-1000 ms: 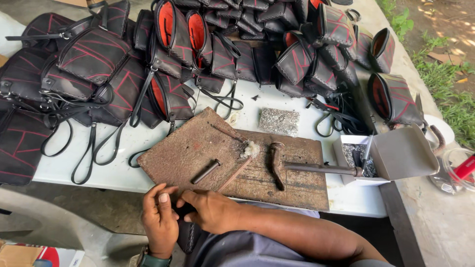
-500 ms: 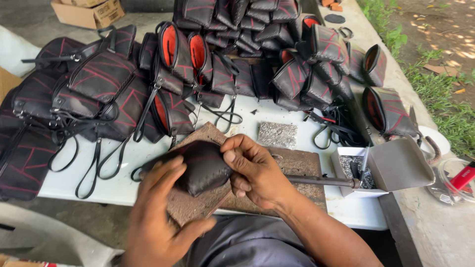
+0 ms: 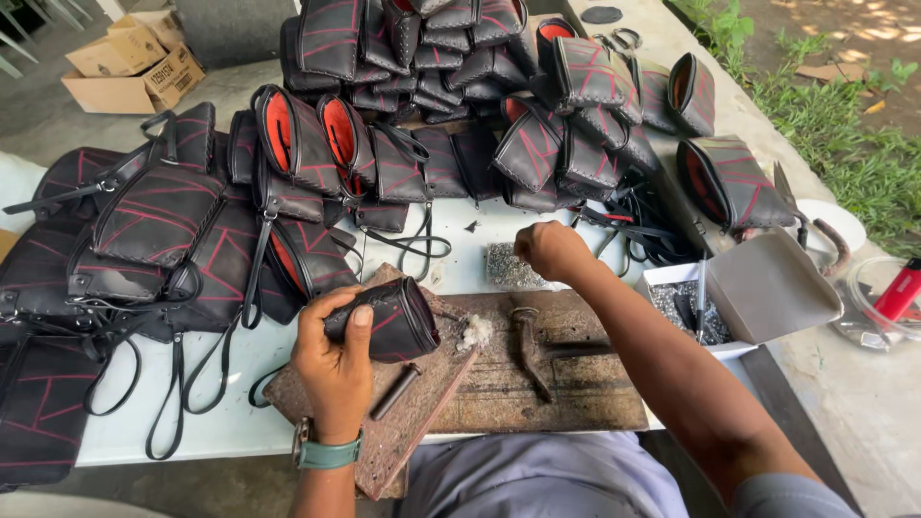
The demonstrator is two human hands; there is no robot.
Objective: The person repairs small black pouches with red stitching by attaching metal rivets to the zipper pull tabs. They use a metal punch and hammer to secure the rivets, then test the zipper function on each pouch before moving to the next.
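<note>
Left hand clamped around a black pouch on the wooden board, right hand closed, pinching at the rivet pile.

The right hand curls over the heap of small metal pieces, hiding its fingertips. The pouch covers the left hand's palm. Beside the heap, the open box's contents are too small to identify.
</note>
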